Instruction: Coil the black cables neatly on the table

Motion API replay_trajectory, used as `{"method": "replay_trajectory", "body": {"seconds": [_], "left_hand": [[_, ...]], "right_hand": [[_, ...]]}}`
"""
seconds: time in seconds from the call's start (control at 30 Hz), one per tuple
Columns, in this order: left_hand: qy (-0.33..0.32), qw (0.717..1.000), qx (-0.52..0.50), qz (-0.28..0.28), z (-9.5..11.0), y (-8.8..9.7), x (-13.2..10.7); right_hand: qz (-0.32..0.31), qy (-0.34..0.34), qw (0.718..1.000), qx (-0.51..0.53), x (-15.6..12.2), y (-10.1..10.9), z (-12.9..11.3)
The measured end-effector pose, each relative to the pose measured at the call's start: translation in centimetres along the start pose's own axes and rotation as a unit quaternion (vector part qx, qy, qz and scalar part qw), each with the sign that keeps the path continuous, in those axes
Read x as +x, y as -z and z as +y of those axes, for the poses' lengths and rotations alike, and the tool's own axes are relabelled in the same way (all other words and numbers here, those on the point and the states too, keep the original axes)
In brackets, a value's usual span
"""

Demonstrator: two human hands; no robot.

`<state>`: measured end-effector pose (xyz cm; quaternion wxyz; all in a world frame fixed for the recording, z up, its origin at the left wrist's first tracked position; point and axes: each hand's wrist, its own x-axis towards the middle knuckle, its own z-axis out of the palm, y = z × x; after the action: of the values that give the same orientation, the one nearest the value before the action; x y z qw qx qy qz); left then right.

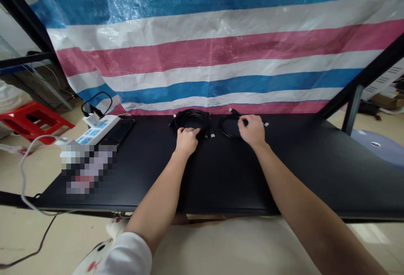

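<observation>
On the black table [221, 178], phone [123, 133] beside power strip [101, 129], fingers [184, 131] curled at coiled cables [180, 118], hold unclear

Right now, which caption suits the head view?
Left hand at larger black cable coil, right hand at smaller coil.

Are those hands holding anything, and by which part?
I can't tell: the left hand is at the near edge of the larger black cable coil, the right hand at the right side of the smaller coil.

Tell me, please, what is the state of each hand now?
Left hand: at the bigger coil; grip cannot be told.
Right hand: curled at the smaller coil; grip cannot be told.
</observation>
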<state>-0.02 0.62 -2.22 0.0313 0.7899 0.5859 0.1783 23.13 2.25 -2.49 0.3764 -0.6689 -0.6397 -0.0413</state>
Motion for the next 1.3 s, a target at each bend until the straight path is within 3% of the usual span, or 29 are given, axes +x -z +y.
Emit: {"method": "replay_trajectory", "body": {"seconds": [0.1, 0.2, 0.3, 0.5, 0.7, 0.83, 0.93, 1.13, 1.3], "left_hand": [[-0.01, 1.0, 0.003, -0.006, 0.4, 0.1, -0.1], [-0.018, 1.0, 0.002, 0.003, 0.6, 0.2, -0.2], [-0.025, 0.999, -0.003, 0.024, 0.6, 0.0, -0.2], [-0.055, 0.998, 0.034, -0.006, 0.3, -0.7, 0.1], [-0.102, 0.994, 0.044, 0.024, -0.4, -1.4, 0.4], [-0.11, 0.992, 0.025, 0.055, -0.7, -1.7, 0.7], [-0.107, 0.992, 0.02, 0.065, -0.5, -1.5, 0.6], [-0.071, 0.995, 0.028, 0.062, 0.5, -0.9, 0.4], [-0.018, 0.999, 0.025, 0.026, 0.6, -0.4, 0.4]], "right_hand": [[-0.009, -0.136, 0.99, -0.027, -0.4, 1.5, 1.8], [-0.052, -0.27, 0.96, -0.054, -0.4, 2.5, 2.3], [-0.105, -0.319, 0.939, -0.08, -0.2, 3.1, 1.6], [-0.183, -0.324, 0.923, -0.093, -0.2, 3.7, -0.1], [-0.167, -0.337, 0.922, -0.09, -0.2, 3.5, 0.2], [-0.155, -0.276, 0.941, -0.12, -0.4, 2.7, 0.6], [-0.13, -0.263, 0.948, -0.125, -0.4, 1.6, 1.5], [-0.013, -0.248, 0.966, -0.071, -0.5, -1.0, 4.5], [0.003, -0.231, 0.971, -0.066, -0.9, -1.5, 5.1]]}}
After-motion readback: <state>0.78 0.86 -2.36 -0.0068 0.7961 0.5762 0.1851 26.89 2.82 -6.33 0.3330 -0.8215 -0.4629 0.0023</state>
